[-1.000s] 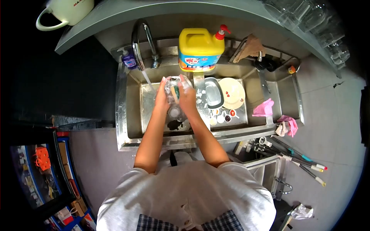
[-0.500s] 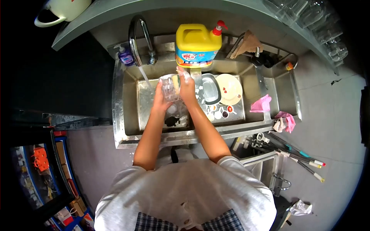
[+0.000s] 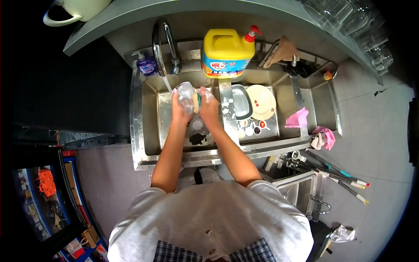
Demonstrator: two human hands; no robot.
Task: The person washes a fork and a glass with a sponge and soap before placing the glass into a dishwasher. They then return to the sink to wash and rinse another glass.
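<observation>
Above the left sink basin, my left hand is closed around a clear glass, which is tilted. My right hand grips a yellow sponge with a green side, close against the glass; whether they touch is hard to tell. White suds cover part of the right hand. Water runs from the curved chrome faucet just left of the glass. Below my hands, another clear round item and a dark patch lie on the basin floor.
The middle basin holds a cream plate, a grey-rimmed tray and several small dishes. Behind stand a yellow detergent jug and a purple soap bottle. Pink gloves hang at right. A shelf with glasses crosses overhead.
The glass has turned to a more tilted position in my left hand. My right hand and the sponge have shifted slightly lower in view. The whole view has moved a little.
</observation>
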